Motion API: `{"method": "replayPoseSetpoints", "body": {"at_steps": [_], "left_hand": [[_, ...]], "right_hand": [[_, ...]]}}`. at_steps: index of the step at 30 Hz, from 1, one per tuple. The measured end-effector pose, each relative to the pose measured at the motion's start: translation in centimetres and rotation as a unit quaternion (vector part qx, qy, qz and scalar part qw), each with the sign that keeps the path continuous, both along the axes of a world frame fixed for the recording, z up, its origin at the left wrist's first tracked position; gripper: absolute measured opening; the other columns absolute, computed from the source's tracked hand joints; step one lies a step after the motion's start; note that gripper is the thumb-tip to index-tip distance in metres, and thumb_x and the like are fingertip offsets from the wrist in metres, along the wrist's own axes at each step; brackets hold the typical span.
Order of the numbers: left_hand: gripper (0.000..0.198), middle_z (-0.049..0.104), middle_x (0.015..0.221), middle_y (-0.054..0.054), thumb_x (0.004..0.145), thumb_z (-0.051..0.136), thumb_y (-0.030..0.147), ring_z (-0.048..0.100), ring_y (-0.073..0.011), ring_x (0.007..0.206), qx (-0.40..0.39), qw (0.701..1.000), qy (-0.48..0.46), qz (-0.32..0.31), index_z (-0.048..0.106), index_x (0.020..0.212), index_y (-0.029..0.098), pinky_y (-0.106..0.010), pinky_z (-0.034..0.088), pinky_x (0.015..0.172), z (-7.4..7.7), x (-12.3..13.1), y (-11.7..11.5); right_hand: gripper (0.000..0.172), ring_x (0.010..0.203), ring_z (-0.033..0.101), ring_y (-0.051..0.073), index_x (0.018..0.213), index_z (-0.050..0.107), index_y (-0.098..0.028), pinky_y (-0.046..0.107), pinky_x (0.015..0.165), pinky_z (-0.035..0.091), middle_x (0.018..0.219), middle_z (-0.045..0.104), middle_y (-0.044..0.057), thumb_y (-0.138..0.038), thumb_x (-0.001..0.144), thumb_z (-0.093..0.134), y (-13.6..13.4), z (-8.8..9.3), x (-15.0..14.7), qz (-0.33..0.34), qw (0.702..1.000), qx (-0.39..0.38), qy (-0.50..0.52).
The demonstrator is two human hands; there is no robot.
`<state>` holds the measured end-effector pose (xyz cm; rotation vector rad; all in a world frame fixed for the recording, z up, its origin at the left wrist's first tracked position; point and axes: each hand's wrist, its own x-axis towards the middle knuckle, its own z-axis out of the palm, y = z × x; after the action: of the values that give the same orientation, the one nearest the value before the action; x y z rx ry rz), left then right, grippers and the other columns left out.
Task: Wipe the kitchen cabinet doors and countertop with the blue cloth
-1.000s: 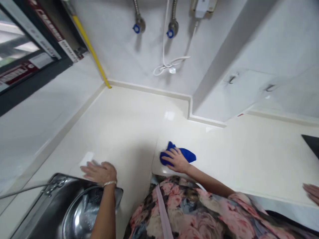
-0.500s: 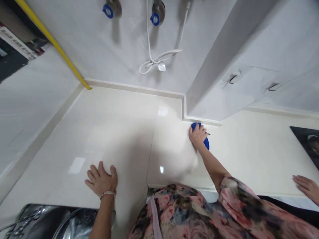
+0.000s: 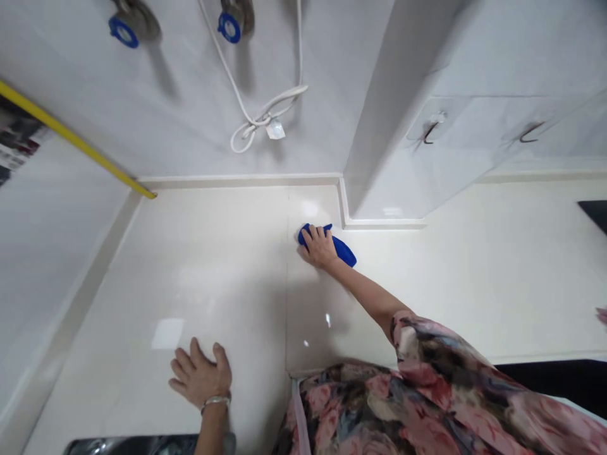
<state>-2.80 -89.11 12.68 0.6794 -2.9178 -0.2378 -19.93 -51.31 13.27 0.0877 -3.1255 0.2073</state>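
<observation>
Head view: at the far left a yellow pipe (image 3: 76, 146) is seen running down the wall to the corner of the pale worktop (image 3: 213, 265). Near the lower edge, the left hand (image 3: 202, 378) is laid flat on the worktop, its grip open with the fingers spread and nothing held; a thin bracelet (image 3: 215, 400) is worn at the wrist, and the dark rim of a sink (image 3: 133, 444) is glimpsed just below. Higher up, two blue-handled valves (image 3: 124, 31) and a looped white cord (image 3: 258, 117) are fixed to the wall. Further right, the right hand (image 3: 318, 246) is stretched far forward, its grip closed over a blue cloth (image 3: 342, 251), which is pressed onto the worktop just beside the foot of a boxed wall column (image 3: 379, 126). At the right edge, the fingertips of another person (image 3: 602, 315) are barely seen.
</observation>
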Motion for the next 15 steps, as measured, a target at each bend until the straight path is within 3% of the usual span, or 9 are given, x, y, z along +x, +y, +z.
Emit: {"method": "replayPoseSetpoints", "body": {"at_steps": [4,6,11,15], "left_hand": [[0.074,0.035,0.167,-0.025,0.101,0.031,0.056,0.028,-0.0409,0.157,-0.005,1.0,-0.009,0.008,0.047,0.156,0.009,-0.067,0.023,0.125,-0.2,0.0,-0.6],[0.075,0.036,0.167,-0.025,0.101,0.03,0.058,0.03,-0.0412,0.157,-0.007,1.0,-0.003,0.002,0.048,0.156,0.01,-0.068,0.024,0.125,-0.4,0.0,-1.0],[0.076,0.036,0.166,-0.027,0.101,0.03,0.059,0.031,-0.0423,0.156,-0.014,1.0,0.012,-0.014,0.049,0.155,0.01,-0.069,0.027,0.124,-0.9,0.2,-1.5],[0.073,0.035,0.168,-0.025,0.102,0.031,0.057,0.028,-0.0396,0.158,-0.026,1.0,-0.002,-0.018,0.045,0.158,0.012,-0.067,0.027,0.125,-1.0,0.3,-1.6]], "right_hand": [[0.058,0.131,0.04,0.038,0.153,0.05,-0.021,0.056,0.108,0.033,0.159,0.044,0.016,-0.044,0.1,0.047,2.1,0.3,-5.6,0.047,0.999,-0.017,0.004],[0.055,0.131,0.04,0.038,0.151,0.052,-0.023,0.057,0.108,0.033,0.158,0.045,0.015,-0.041,0.099,0.049,3.6,0.1,-8.0,0.009,1.0,-0.018,0.013],[0.054,0.128,0.041,0.041,0.149,0.051,-0.018,0.062,0.106,0.034,0.154,0.046,0.02,-0.039,0.1,0.047,5.6,-0.4,-12.9,-0.157,0.986,-0.012,0.052],[0.05,0.126,0.043,0.041,0.143,0.054,-0.015,0.063,0.104,0.034,0.143,0.052,0.023,-0.041,0.101,0.044,6.4,-1.0,-16.0,-0.186,0.981,-0.006,0.052]]}}
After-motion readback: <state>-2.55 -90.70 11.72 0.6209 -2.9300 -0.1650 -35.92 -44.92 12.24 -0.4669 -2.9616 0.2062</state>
